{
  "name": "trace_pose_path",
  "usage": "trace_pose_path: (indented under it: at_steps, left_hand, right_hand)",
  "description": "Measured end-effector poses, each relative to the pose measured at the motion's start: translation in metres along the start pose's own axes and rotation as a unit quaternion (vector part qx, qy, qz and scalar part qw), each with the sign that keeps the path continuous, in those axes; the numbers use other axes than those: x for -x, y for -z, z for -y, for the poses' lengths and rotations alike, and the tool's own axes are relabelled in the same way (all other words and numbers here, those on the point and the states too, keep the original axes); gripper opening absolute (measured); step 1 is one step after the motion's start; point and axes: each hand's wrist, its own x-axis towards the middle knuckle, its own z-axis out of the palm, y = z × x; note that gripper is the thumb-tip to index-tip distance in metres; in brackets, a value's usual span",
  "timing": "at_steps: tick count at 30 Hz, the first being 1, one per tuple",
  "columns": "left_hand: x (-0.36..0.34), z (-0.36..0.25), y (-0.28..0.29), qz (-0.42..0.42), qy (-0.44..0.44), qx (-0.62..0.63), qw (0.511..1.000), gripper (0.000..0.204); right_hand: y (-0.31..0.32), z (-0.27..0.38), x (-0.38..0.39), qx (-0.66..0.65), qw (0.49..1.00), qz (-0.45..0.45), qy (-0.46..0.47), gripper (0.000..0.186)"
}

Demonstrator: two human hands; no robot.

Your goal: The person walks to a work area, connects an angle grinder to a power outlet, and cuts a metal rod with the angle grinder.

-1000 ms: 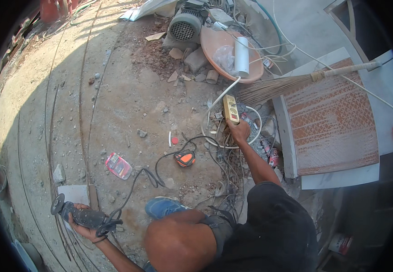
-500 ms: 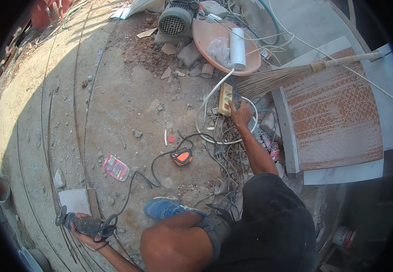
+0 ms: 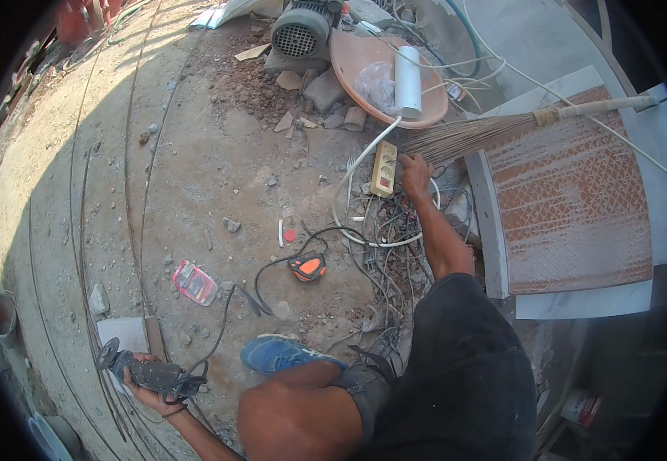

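At the lower left, my left hand (image 3: 143,384) is wrapped round the dark body of an angle grinder (image 3: 156,376). The grinder's disc points left, and its black cord loops from the rear end across the ground. My right hand (image 3: 416,178) is just right of a yellowish power strip (image 3: 384,170), with its fingers curled together near the strip's upper part. Whatever those fingers pinch is too small and hidden to name. A white cable (image 3: 341,188) leaves the strip's area and coils round it. An orange and black tape measure (image 3: 308,266) lies on the dirt.
A broom (image 3: 487,137) rests across a dusty ridged tile (image 3: 579,200) at right. Beyond the strip sit an orange basin (image 3: 349,73) holding a white pipe (image 3: 408,81), and a grey motor (image 3: 300,32). A pink package (image 3: 195,283), thin rods (image 3: 129,154) and tangled wires lie about.
My right hand has drawn slightly right, off the power strip's face, and its fingers have curled in. My left hand and the grinder have shifted a little right.
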Motion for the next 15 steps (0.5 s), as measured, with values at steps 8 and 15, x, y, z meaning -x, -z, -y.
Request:
trace_pose_path:
  at_steps: [8, 15]
  left_hand:
    - [-0.002, 0.0, 0.001, -0.004, 0.003, 0.003, 1.0, 0.036]
    - [-0.002, 0.006, -0.005, -0.02, 0.034, 0.02, 0.999, 0.037]
  right_hand:
    - [0.005, 0.007, 0.001, -0.068, 0.981, -0.123, 0.132, 0.02]
    - [0.009, 0.006, -0.003, -0.031, 0.996, -0.058, 0.063, 0.019]
